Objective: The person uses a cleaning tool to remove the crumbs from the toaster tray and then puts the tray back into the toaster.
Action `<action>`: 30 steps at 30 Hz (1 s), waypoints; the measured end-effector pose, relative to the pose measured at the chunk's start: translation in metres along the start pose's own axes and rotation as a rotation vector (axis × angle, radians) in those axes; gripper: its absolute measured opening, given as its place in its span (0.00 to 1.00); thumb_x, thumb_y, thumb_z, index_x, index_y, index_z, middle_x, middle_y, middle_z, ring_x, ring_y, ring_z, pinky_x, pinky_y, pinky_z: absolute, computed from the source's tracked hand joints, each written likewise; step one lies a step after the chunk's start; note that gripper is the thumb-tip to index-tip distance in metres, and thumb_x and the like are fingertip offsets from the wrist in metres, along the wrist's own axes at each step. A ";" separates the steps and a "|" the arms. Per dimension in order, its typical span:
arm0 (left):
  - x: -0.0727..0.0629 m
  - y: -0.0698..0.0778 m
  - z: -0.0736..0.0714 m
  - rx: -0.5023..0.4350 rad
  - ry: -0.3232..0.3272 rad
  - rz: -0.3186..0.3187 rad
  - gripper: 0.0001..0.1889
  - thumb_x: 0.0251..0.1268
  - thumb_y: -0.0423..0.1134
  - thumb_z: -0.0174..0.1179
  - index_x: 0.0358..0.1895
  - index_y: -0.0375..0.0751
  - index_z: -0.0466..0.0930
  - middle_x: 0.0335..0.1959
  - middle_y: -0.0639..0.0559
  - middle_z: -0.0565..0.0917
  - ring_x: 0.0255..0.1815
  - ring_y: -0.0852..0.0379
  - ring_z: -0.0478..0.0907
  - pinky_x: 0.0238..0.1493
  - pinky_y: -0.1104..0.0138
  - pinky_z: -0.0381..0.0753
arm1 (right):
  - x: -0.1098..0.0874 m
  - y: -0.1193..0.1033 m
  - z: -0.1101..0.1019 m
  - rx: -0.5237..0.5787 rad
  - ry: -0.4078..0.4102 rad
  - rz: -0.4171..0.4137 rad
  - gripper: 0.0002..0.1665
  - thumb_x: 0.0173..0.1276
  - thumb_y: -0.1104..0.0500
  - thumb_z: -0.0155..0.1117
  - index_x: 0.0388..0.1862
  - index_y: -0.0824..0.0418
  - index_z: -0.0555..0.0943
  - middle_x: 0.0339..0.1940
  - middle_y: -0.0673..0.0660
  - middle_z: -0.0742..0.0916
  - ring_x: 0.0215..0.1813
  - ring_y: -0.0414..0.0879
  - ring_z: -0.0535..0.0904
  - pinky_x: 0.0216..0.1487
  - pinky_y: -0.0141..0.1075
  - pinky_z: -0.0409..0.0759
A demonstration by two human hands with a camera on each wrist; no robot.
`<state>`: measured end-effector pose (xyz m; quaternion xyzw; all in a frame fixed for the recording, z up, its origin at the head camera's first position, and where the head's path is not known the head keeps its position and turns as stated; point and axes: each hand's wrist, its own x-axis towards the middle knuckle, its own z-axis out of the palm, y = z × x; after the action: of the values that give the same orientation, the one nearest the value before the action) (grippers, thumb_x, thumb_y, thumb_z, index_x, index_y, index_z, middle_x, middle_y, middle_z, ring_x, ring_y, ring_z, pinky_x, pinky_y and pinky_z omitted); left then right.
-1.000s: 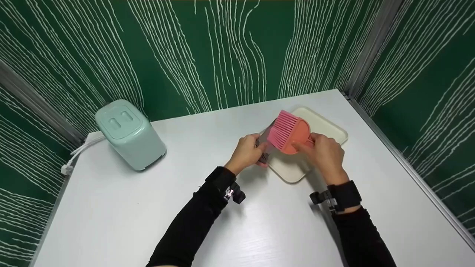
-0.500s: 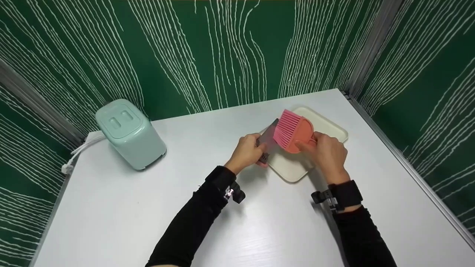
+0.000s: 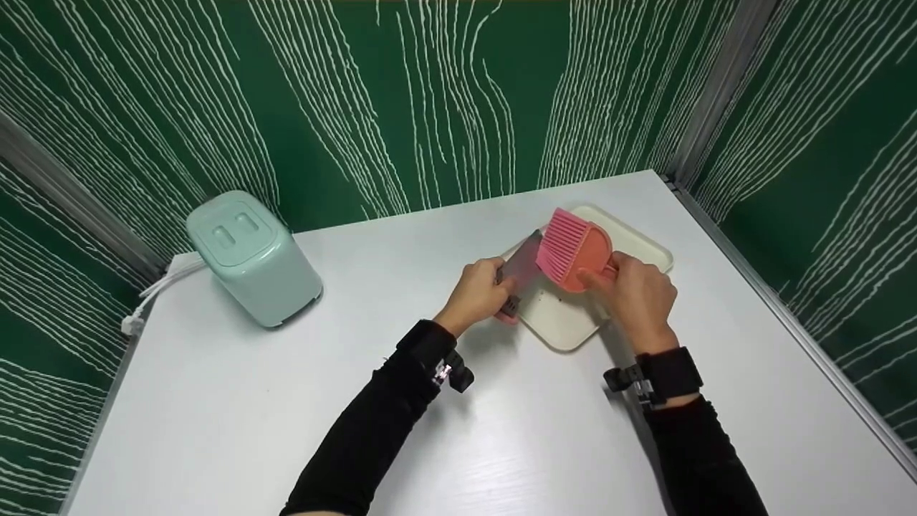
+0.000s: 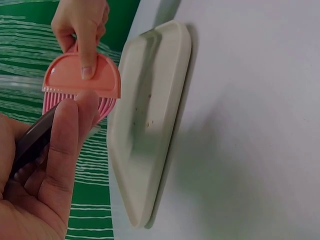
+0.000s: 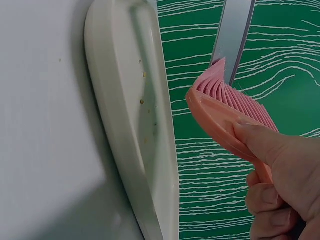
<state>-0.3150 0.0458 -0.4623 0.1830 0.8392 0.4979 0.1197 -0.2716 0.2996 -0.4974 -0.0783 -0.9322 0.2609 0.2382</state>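
Observation:
My right hand point(image 3: 640, 297) grips a small hand brush point(image 3: 589, 258), an orange half-round head with pink bristles, thumb pressed on its face. The bristles point up and left. My left hand point(image 3: 474, 294) holds a thin, flat grey plate point(image 3: 525, 261) with a dark slotted part near the fingers; its kind cannot be told. In the head view the bristles reach the plate's right edge. Both are over a cream tray point(image 3: 562, 333) on the white table. Small brown and yellow crumbs point(image 5: 142, 101) lie in the tray.
A mint-green toaster point(image 3: 258, 258) with a lidded top stands at the table's left, its white cord and plug point(image 3: 132, 324) behind it. Green walls with white wavy lines point(image 3: 458, 107) border the white table point(image 3: 401, 430) at the back and sides.
The brush and my right hand have shifted a little right and up, uncovering more of the grey plate. Dark crumbs now show in the tray. My left hand has stayed in place.

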 end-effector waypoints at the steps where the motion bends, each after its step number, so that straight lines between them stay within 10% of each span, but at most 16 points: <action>1: 0.000 0.000 0.000 0.004 -0.003 0.001 0.07 0.80 0.30 0.55 0.38 0.35 0.77 0.26 0.46 0.80 0.21 0.50 0.90 0.24 0.62 0.91 | 0.000 0.000 0.000 -0.005 0.001 0.000 0.25 0.64 0.39 0.81 0.34 0.60 0.88 0.27 0.64 0.92 0.30 0.63 0.87 0.25 0.47 0.72; 13: 0.000 -0.001 -0.002 0.107 -0.009 0.042 0.12 0.81 0.32 0.55 0.32 0.38 0.72 0.24 0.48 0.80 0.22 0.49 0.91 0.31 0.50 0.93 | 0.004 0.006 0.000 -0.034 0.036 -0.004 0.26 0.63 0.39 0.81 0.33 0.61 0.87 0.23 0.63 0.89 0.25 0.59 0.82 0.21 0.41 0.66; 21: 0.000 -0.001 -0.003 0.169 0.004 0.063 0.13 0.80 0.33 0.56 0.31 0.42 0.71 0.23 0.52 0.80 0.21 0.55 0.88 0.22 0.67 0.88 | 0.005 0.009 -0.001 -0.026 0.002 0.016 0.26 0.67 0.39 0.79 0.39 0.62 0.89 0.28 0.64 0.92 0.27 0.60 0.85 0.23 0.42 0.69; 30: -0.005 -0.002 0.000 0.182 -0.017 0.050 0.07 0.81 0.32 0.55 0.40 0.36 0.76 0.28 0.42 0.88 0.20 0.53 0.90 0.23 0.63 0.90 | 0.003 0.013 -0.001 -0.029 -0.013 0.015 0.25 0.67 0.40 0.79 0.39 0.63 0.89 0.26 0.64 0.91 0.22 0.57 0.83 0.21 0.38 0.67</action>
<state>-0.3109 0.0431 -0.4637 0.2185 0.8749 0.4210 0.0972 -0.2736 0.3125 -0.5020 -0.0870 -0.9369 0.2497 0.2288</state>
